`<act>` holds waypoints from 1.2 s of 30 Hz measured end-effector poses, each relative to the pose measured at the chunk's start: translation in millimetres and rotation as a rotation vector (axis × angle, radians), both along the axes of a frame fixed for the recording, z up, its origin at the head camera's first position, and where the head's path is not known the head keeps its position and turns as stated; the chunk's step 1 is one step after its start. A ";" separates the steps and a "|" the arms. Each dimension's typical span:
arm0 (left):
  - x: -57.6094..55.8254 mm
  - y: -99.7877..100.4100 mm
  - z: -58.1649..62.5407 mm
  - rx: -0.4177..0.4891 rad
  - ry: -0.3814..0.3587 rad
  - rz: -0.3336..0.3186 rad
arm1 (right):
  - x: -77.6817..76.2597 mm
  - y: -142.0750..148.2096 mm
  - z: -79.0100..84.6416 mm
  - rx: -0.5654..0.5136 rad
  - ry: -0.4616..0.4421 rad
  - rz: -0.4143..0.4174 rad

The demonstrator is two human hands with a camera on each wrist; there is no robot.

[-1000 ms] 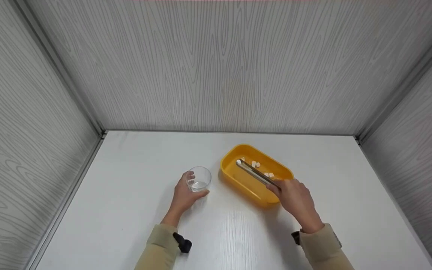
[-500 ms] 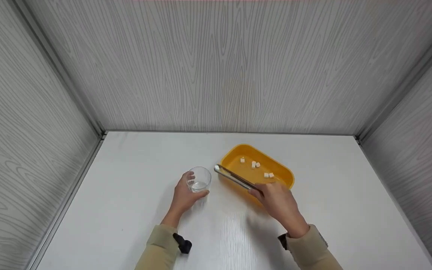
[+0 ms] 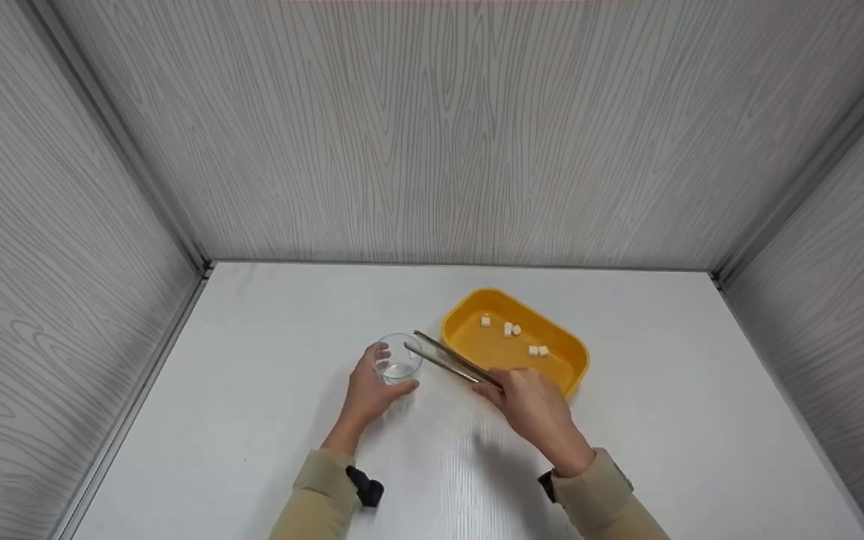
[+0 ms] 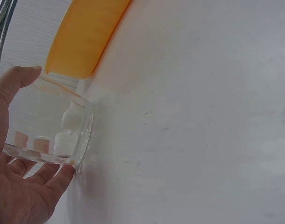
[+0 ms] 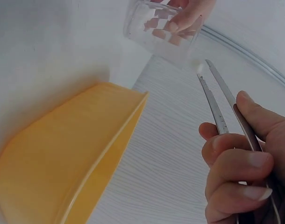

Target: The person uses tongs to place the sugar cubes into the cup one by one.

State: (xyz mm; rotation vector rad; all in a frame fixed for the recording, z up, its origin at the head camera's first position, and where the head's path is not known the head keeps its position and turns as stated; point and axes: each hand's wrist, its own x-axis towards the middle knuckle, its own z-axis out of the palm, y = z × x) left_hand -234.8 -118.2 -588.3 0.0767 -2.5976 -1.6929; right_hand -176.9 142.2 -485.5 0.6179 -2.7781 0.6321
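My left hand [image 3: 370,388] grips a clear glass [image 3: 400,358] standing on the table, thumb on one side and fingers on the other. White cubes [image 4: 66,141] lie inside the glass in the left wrist view. My right hand [image 3: 533,409] holds metal tongs [image 3: 453,366], whose tips are spread apart at the right of the glass rim. A small blurred white cube [image 5: 197,65] shows near the tong tips in the right wrist view, apparently loose in the air. A yellow tray [image 3: 486,346] sits right of the glass, several white cubes [image 3: 508,329] in it.
The white table [image 3: 274,322] reaches back to a grey wood-grain wall [image 3: 432,150]. Side panels [image 3: 64,247] stand at left and right. The tray's raised rim lies beneath and beyond the tongs.
My right hand has carried the tongs leftward from above the tray to the glass rim. The tongs, earlier closed on a white cube, have spread apart. My left hand and the glass stay put.
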 end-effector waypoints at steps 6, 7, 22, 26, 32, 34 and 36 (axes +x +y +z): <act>1.1 -0.7 1.0 -0.008 0.003 -0.004 | -1.2 3.5 0.7 0.010 -0.025 -0.026; 1.2 -0.8 1.0 -0.009 0.003 -0.004 | -1.7 5.0 0.8 0.018 -0.020 -0.032; 2.3 0.5 1.0 -0.034 0.011 -0.004 | -1.7 40.9 10.0 0.020 -0.083 -0.139; 2.7 0.9 1.0 -0.034 -0.004 0.000 | -1.9 50.1 11.0 0.029 -0.119 -0.162; 2.0 -0.6 2.1 -0.023 -0.004 0.000 | -4.0 61.6 12.5 0.048 -0.154 -0.185; 1.8 -0.9 2.7 -0.024 -0.002 -0.005 | -4.6 65.1 13.8 0.053 -0.164 -0.200; 1.4 -1.0 3.0 -0.028 -0.002 -0.009 | -5.5 68.4 14.3 0.059 -0.168 -0.216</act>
